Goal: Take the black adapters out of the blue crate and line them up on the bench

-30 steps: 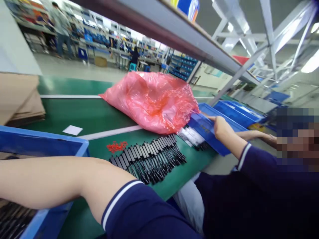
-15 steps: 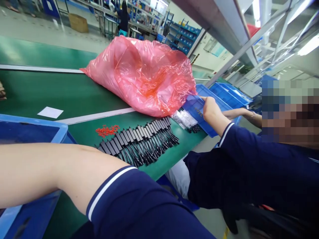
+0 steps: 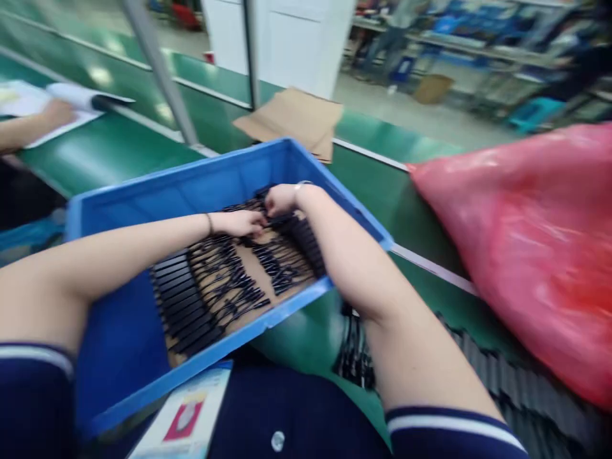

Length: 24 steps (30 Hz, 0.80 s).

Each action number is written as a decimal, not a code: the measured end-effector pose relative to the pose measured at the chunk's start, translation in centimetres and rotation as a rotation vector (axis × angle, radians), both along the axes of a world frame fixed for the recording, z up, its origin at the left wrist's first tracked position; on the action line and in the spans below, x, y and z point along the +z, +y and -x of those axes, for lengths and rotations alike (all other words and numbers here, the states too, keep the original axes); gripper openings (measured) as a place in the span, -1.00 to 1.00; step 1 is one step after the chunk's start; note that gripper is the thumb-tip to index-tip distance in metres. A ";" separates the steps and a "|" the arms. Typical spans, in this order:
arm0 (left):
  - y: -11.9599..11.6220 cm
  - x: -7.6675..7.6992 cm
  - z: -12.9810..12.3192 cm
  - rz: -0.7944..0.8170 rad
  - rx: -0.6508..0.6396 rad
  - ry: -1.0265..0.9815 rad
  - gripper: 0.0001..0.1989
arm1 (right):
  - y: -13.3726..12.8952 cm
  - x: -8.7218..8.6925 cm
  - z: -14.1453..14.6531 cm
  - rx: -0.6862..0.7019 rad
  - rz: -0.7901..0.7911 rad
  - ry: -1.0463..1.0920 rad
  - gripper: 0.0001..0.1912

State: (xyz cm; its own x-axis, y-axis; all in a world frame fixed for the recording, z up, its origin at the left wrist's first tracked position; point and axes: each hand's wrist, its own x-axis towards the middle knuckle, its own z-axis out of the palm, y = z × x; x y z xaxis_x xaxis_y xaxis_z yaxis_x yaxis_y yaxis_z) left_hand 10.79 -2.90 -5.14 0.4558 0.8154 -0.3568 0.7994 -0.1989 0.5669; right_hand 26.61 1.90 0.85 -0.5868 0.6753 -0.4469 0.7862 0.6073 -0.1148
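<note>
Two hands [image 3: 246, 223] [image 3: 282, 199] in the blue bin [image 3: 167, 199], can't tell either grip's hold, watch for snags from tugging crowded cables [image 3: 232, 280].

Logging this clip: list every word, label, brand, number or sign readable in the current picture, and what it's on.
No text can be read.
Badge at the chest: any print too blurred to read.
White papers at far left: too blurred to read.
Blue crate and black cabled parts: no lettering can be made out.
</note>
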 end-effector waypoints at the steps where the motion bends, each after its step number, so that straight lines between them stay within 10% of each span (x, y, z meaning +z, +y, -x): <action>1: 0.4 -0.4 0.7 0.038 -0.058 0.021 -0.66 | 0.4 -0.3 1.5 0.118 0.002 -0.016 -0.76; 13: 0.6 -0.6 0.8 -0.140 -0.421 0.284 -0.83 | 0.9 -1.8 1.5 0.217 -0.022 -0.103 -0.73; 24: -1.9 -1.5 -0.6 -0.258 -0.346 0.432 -0.79 | 0.3 -1.3 1.6 0.221 -0.033 -0.098 -0.73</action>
State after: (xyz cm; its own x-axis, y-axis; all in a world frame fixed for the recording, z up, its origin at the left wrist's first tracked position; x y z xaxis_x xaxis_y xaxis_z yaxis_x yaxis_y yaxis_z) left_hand 11.34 -4.82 -6.62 0.5673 0.7309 -0.3793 0.8112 -0.5754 0.1044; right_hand 25.04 2.25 -0.41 -0.6769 0.5504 -0.4888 0.6404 0.7677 -0.0222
